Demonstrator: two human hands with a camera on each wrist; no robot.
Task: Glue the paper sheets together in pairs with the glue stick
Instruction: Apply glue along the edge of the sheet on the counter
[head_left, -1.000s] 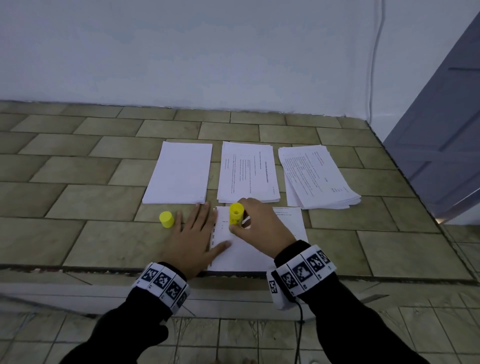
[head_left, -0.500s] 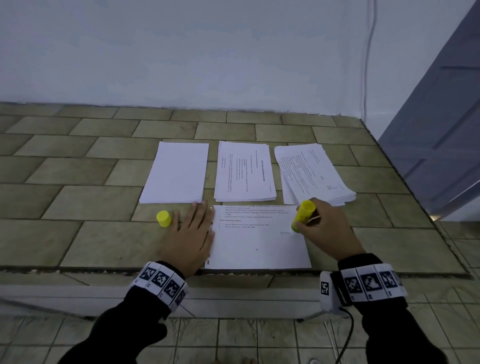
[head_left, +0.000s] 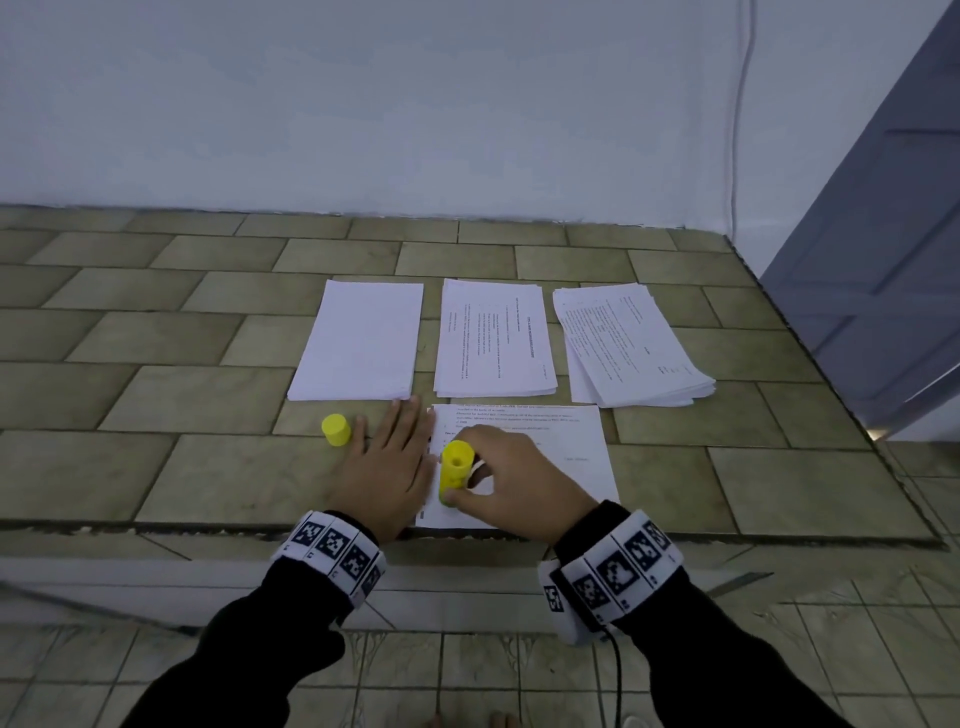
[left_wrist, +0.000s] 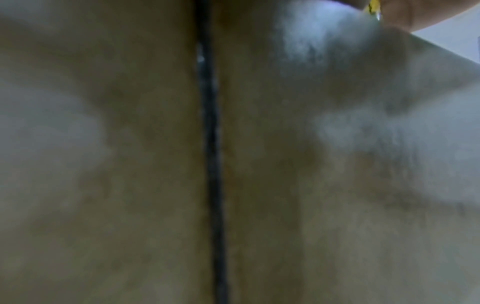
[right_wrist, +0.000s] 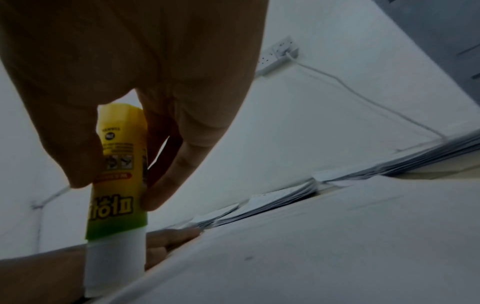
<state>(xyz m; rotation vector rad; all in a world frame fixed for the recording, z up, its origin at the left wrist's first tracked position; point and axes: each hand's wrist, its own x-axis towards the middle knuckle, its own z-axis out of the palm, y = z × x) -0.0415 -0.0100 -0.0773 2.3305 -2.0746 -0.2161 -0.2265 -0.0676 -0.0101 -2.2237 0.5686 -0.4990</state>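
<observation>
Yellow stick: glue stick (head_left: 455, 470) upright, white tip down on the near-left part of the printed sheet (head_left: 561, 457), close to its left edge.
Right hand: right hand (head_left: 514, 480) has fingers (right_wrist: 166, 185) and thumb pinched round the barrel, low on the label.
Left hand: left hand (head_left: 387, 467) flat and spread, palm on the counter (head_left: 208, 467), fingertips only at the sheet's left margin (left wrist view too blurred to confirm contact).
Sheet position: lies at the counter's front edge, below three stacks (head_left: 493, 338); its top edge looks to touch or slip just under the middle stack.
Risk 1: hold-down is only at one edge, so a stroke away from it could probably drag or buckle the sheet.
Risk 2: stick is near the left border; overrun would likely smear glue onto tile or the left hand.
Risk 3: a shove forward could push the sheet into the stacks and disturb them.
Cap: yellow cap (head_left: 336, 429) stands loose left of the left hand, easy to knock off.
</observation>
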